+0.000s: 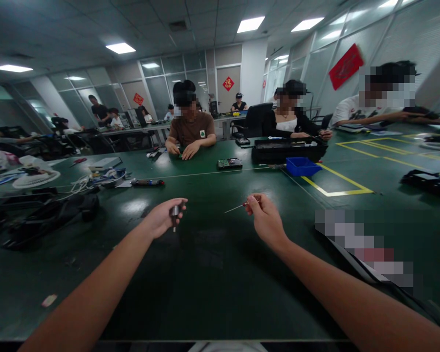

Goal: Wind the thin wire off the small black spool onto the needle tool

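Note:
My left hand [165, 217] is held above the green table [212, 274], its fingers pinched round a small dark metal cylindrical part [174, 213]. To its right, my right hand [264, 217] grips a thin screwdriver [238, 207] with a reddish handle; the slim shaft points left toward the left hand. A gap of bare tabletop separates the two hands.
A blue bin [301, 166], a long black case [288, 149] and a circuit board [230, 163] lie at the far side. Cables and a black bag [55, 215] clutter the left. Yellow tape [337, 186] marks the right. Several seated people work opposite.

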A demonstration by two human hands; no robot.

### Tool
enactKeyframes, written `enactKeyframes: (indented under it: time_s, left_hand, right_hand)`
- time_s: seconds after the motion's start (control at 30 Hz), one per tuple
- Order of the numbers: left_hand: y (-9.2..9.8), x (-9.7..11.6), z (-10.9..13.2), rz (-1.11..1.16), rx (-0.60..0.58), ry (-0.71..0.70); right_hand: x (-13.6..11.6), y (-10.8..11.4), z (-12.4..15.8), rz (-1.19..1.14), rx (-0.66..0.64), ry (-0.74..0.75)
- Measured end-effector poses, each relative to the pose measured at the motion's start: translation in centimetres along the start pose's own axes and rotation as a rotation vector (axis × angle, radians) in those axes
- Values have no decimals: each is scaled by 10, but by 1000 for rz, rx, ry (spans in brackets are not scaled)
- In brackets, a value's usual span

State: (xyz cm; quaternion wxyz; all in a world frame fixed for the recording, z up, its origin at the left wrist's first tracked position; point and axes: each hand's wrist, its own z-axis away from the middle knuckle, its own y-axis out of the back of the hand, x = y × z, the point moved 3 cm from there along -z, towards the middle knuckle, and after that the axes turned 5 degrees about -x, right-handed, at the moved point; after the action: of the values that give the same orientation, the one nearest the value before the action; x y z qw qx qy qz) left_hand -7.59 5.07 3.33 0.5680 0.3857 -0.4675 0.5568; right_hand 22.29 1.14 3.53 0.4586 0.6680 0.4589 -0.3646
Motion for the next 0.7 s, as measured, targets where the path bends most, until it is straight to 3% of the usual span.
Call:
enactKeyframes:
  time_s: [0.13,0.37,0.7]
  left_hand:
    - [49,8,12,302,99,-5]
    - [123,21,42,354,271,-138]
    - [214,18,85,490,757,-115]
  right_hand:
    - [-1,-1,0,1,-1,-11]
    - [3,-3,-1,-24,-13,0]
    - [6,-5,-1,-6,-15,12]
